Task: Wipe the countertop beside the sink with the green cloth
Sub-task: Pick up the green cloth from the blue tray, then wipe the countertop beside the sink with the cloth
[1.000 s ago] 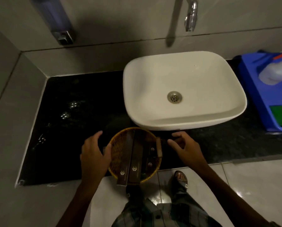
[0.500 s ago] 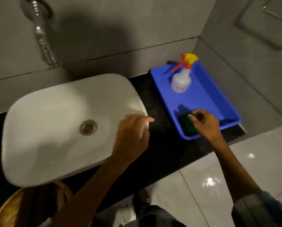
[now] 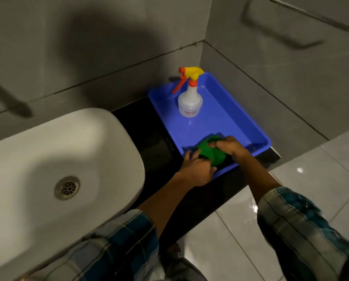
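Note:
The green cloth (image 3: 210,154) lies bunched in the near corner of a blue tray (image 3: 226,122) on the black countertop (image 3: 153,138), right of the white sink (image 3: 47,159). My right hand (image 3: 229,148) presses on the cloth from the right, fingers curled over it. From the left, my left hand (image 3: 196,169) rests on the tray's near rim with its fingers touching the cloth. Both hands hide parts of the cloth.
A white spray bottle (image 3: 189,100) with a yellow and red trigger stands at the back of the tray. Grey tiled walls close the corner behind and to the right. A glossy tiled floor (image 3: 321,175) lies below the counter's edge.
My view turned right from the basket to the tray. My left hand crossed from the sink rim to the tray, and both hands now meet on the green cloth.

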The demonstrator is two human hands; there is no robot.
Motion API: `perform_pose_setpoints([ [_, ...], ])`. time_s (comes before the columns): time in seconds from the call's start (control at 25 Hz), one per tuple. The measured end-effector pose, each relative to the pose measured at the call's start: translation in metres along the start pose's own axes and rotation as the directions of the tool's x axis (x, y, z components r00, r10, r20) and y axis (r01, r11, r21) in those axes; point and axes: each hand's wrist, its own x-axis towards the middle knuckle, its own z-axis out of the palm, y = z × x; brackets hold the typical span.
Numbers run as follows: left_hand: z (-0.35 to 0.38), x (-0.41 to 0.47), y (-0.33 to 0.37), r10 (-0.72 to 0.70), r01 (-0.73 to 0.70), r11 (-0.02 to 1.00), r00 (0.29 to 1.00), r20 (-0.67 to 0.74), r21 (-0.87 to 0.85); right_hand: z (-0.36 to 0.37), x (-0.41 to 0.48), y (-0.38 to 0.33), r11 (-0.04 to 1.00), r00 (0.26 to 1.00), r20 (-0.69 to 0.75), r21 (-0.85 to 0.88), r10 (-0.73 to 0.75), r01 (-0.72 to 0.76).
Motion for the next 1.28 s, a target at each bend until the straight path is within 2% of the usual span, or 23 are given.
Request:
perform_pose_setpoints([
  [0.08,-0.009,-0.01,-0.004,-0.02,0.013,0.997,0.996,-0.086,-0.079,0.005,-0.018,-0.01,0.996,0.997,-0.027,0.058,-0.068,0.069],
  [0.16,-0.021,-0.036,-0.019,-0.043,-0.032,0.975,0.943,-0.329,-0.22,0.007,-0.047,-0.024,0.984,0.977,-0.139,0.061,-0.161,0.17],
  [0.24,-0.033,-0.074,-0.043,-0.083,-0.167,0.922,0.795,-0.601,-0.348,0.005,-0.083,-0.04,0.929,0.944,-0.223,0.227,-0.243,0.292],
  [0.28,-0.041,-0.095,-0.055,-0.17,-0.203,0.874,0.723,-0.669,-0.441,0.007,-0.102,-0.05,0.865,0.94,-0.195,0.373,-0.281,0.336],
  [0.32,-0.05,-0.12,-0.069,-0.298,-0.207,0.789,0.694,-0.655,-0.578,0.014,-0.124,-0.063,0.787,0.937,-0.124,0.513,-0.327,0.343],
  [0.36,-0.059,-0.145,-0.08,-0.417,-0.193,0.652,0.715,-0.56,-0.733,0.025,-0.146,-0.077,0.716,0.923,-0.045,0.618,-0.382,0.326],
  [0.4,-0.066,-0.171,-0.091,-0.476,-0.185,0.481,0.766,-0.432,-0.857,0.042,-0.167,-0.09,0.67,0.897,0.019,0.671,-0.442,0.317],
  [0.48,-0.065,-0.235,-0.125,-0.498,-0.233,0.148,0.822,-0.276,-0.961,0.101,-0.214,-0.118,0.676,0.83,0.081,0.626,-0.553,0.389],
  [0.52,-0.06,-0.271,-0.141,-0.513,-0.255,0.044,0.824,-0.241,-0.966,0.135,-0.238,-0.13,0.692,0.797,0.099,0.566,-0.596,0.447],
  [0.56,-0.052,-0.308,-0.158,-0.555,-0.272,0.008,0.799,-0.23,-0.962,0.17,-0.264,-0.14,0.713,0.77,0.137,0.505,-0.623,0.487],
  [0.6,-0.04,-0.346,-0.173,-0.62,-0.281,0.023,0.749,-0.234,-0.96,0.205,-0.289,-0.148,0.743,0.748,0.217,0.454,-0.628,0.492],
  [0.68,-0.01,-0.417,-0.205,-0.756,-0.283,0.1,0.601,-0.258,-0.954,0.275,-0.332,-0.158,0.806,0.701,0.404,0.374,-0.587,0.459],
  [0.76,0.027,-0.486,-0.236,-0.853,-0.315,0.118,0.453,-0.258,-0.942,0.343,-0.375,-0.157,0.817,0.613,0.546,0.306,-0.572,0.489],
  [0.88,0.098,-0.589,-0.279,-0.947,-0.294,0.122,0.253,-0.2,-0.948,0.454,-0.443,-0.139,0.735,0.455,0.678,0.188,-0.577,0.652],
  [0.96,0.146,-0.642,-0.305,-0.988,-0.134,0.115,0.087,-0.127,-0.984,0.526,-0.481,-0.121,0.669,0.397,0.76,0.067,-0.515,0.741],
  [1.04,0.186,-0.683,-0.328,-0.998,0.044,0.039,-0.055,-0.041,-0.998,0.585,-0.514,-0.104,0.7,0.381,0.838,0.001,-0.39,0.714],
  [1.12,0.213,-0.712,-0.343,-0.993,0.177,-0.009,-0.115,-0.012,-0.984,0.626,-0.535,-0.089,0.825,0.37,0.898,-0.012,-0.24,0.565],
  [1.2,0.231,-0.727,-0.354,-0.966,0.483,0.042,-0.206,-0.159,-0.875,0.647,-0.538,-0.09,0.878,0.422,0.883,-0.026,-0.204,0.479],
  [1.24,0.236,-0.725,-0.359,-0.945,0.606,0.087,-0.201,-0.257,-0.791,0.65,-0.531,-0.096,0.87,0.483,0.841,-0.03,-0.244,0.491],
  [1.28,0.238,-0.718,-0.361,-0.945,0.657,0.121,-0.154,-0.29,-0.744,0.648,-0.518,-0.106,0.831,0.551,0.773,-0.055,-0.315,0.553],
])
